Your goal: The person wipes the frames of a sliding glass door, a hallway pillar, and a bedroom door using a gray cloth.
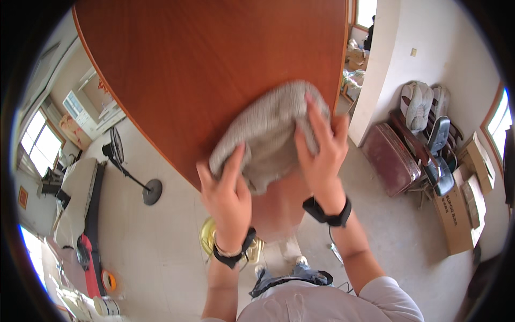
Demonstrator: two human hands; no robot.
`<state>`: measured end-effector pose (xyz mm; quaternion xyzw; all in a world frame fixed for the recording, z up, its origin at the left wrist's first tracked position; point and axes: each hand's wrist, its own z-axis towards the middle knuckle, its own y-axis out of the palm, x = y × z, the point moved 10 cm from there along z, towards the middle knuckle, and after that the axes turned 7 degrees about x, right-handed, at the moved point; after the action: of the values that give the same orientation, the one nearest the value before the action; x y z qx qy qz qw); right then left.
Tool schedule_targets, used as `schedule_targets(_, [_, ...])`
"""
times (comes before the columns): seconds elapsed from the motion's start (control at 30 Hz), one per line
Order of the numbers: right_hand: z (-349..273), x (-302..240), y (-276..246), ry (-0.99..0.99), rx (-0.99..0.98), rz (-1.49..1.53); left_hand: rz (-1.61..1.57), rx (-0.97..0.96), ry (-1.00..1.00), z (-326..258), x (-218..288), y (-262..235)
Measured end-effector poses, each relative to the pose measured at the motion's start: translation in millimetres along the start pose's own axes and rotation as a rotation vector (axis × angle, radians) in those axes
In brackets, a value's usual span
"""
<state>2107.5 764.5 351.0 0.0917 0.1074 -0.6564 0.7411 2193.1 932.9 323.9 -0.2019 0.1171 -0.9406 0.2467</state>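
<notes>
A grey cloth (268, 134) with a woven look is bunched and rounded between my two hands, over the near part of a reddish-brown wooden tabletop (214, 64). My left hand (228, 196) grips its lower left edge, with the index finger lying on the fabric. On the right side of the cloth, my right hand (322, 150) pinches it, fingers pointing up and away from me. The thumb sides of both hands face each other. Some blur smears the fingers and the cloth's lower edge. Black bands circle both wrists.
A black standing fan (152, 192) is on the floor to the left. Rightward are a maroon suitcase (389, 161), a dark office chair (441, 155) and cardboard boxes (453, 220). A yellowish object (208, 236) sits low beside my left wrist. An orange ring (109, 280) lies lower left.
</notes>
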Motion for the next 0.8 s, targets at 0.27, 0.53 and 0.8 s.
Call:
schedule_targets(0.27, [-211,46,12,0.414,-0.224,-0.067,-0.015,-0.398,-0.117,-157,-73,46])
schedule_targets(0.53, [-199,58,-6,0.483,-0.028,-0.071,-0.247,-0.601,-0.068,-136,-60,50])
schedule_targets(0.8, [16,-78,31,-0.024,0.138,-0.038,-0.37,-0.329,-0.054,-23,-41,-44])
